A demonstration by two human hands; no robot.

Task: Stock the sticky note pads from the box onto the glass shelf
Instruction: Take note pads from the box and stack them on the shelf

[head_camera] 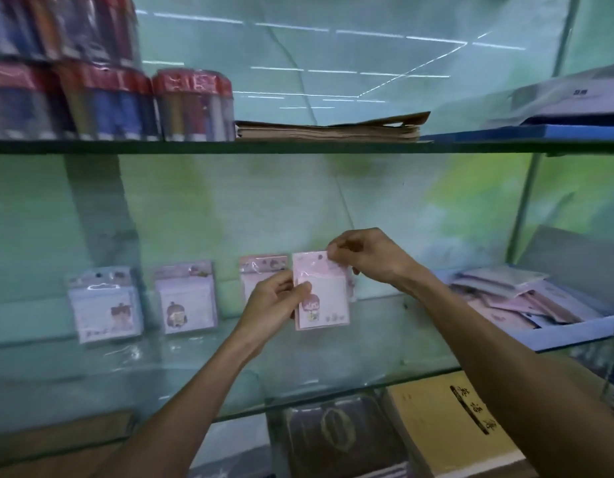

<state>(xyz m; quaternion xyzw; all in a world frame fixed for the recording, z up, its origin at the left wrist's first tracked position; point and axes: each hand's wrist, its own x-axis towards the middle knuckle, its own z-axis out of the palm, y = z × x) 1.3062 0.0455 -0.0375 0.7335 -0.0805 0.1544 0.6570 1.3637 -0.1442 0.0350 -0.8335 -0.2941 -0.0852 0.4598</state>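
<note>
I hold a pink sticky note pad [324, 298] upright over the glass shelf [384, 343]. My left hand [274, 301] pinches its lower left edge, and my right hand [364, 257] pinches its top right corner. Three pads lean against the back wall: a blue one [105, 305] at the left, a lilac one [188, 298] beside it, and a pink one [260, 270] partly hidden behind my left hand. At the right end of the shelf stands the blue box [574, 334] with several more wrapped pads [516, 298] piled inside.
The upper glass shelf [298, 146] carries wrapped bundles of pens [191, 105] at the left, a brown paper stack [333, 129] in the middle and blue folders [557, 129] at the right. Under the shelf lie a yellow book [447, 426] and a dark notebook [336, 439].
</note>
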